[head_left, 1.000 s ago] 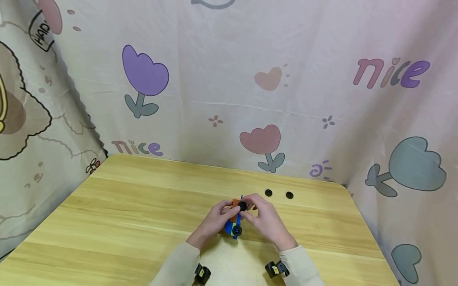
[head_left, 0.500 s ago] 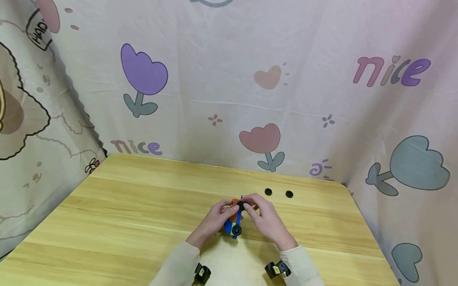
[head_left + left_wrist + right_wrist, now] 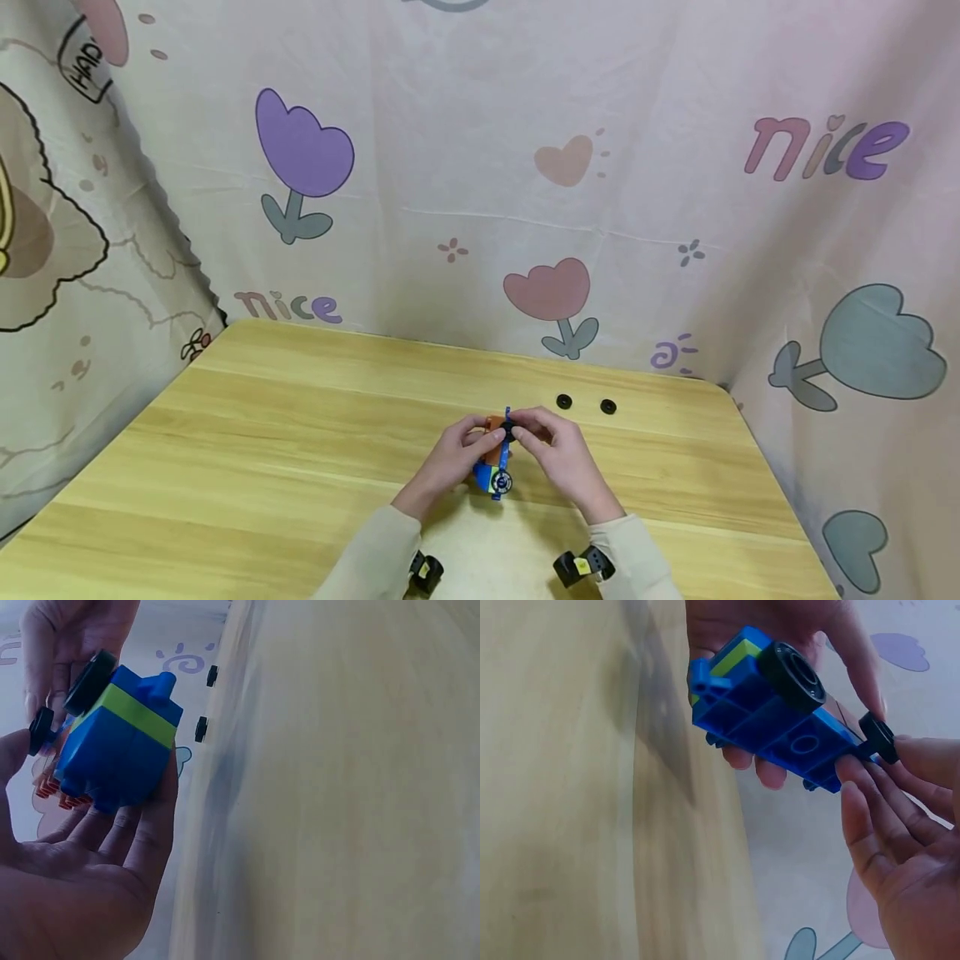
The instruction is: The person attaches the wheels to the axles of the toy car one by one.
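Observation:
A small toy car (image 3: 769,724) of blue, lime green and orange building blocks is tilted up off the table between the hands. My left hand (image 3: 447,458) grips its body, with the fingers beneath and the thumb by the far wheel. One black wheel (image 3: 793,677) sits on the near end, facing sideways. At the far end, a second black wheel (image 3: 878,736) stands on a blue stub. My right hand (image 3: 561,457) pinches here, its thumb against this wheel and its fingertips at the car's blue underside. Orange studs (image 3: 64,796) show along the car's side.
Two loose black wheels (image 3: 564,402), (image 3: 608,407) lie apart on the wooden table (image 3: 300,417) beyond the right hand. A printed curtain (image 3: 420,167) hangs along the table's back edge and sides. Both wrists carry black cameras (image 3: 426,573).
My right thumb has moved in against the far wheel. The car has turned slightly, so the near wheel faces the head view more. The loose wheels stay put.

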`<state>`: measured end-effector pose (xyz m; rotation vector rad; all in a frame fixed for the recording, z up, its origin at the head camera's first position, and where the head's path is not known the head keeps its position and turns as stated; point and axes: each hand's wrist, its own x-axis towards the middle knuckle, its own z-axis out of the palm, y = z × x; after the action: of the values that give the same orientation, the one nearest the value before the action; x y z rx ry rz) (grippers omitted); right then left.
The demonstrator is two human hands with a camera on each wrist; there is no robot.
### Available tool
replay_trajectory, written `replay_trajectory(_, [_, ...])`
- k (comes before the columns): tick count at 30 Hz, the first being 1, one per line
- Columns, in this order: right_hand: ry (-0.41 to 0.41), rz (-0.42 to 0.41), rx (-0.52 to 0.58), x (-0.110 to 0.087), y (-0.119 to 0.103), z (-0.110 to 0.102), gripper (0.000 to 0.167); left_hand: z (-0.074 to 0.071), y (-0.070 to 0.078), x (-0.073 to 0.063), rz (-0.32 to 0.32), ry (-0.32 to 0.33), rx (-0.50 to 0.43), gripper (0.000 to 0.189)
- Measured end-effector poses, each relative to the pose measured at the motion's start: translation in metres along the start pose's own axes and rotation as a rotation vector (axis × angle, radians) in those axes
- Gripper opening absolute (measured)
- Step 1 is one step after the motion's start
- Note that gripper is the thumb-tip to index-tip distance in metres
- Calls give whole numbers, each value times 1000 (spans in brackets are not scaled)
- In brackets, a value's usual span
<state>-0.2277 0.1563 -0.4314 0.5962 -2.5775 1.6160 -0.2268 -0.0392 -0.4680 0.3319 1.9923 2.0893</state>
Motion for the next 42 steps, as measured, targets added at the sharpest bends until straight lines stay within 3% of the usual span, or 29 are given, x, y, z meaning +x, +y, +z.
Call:
replay_trajectory(13, [31,59,81,0,-3,4,17,-2,-2,-1,18,-27,55,47])
replay_trajectory(23, [10,95,57,-8,-41,-2,16,-5,0,-3,-9,-50,89,48])
replay_trajectory(28, [52,117,80,-7,-22,-2,17,-8,5,-3,-24,-85,116,50])
replay_trajectory(34, [50,92,63,-5,3,-3,15,-9,5,-4,-55,-75,115,40])
replay_trajectory(42, [62,80,47,-7,4,-8,12,-11,2,-3,5,-93,140,42])
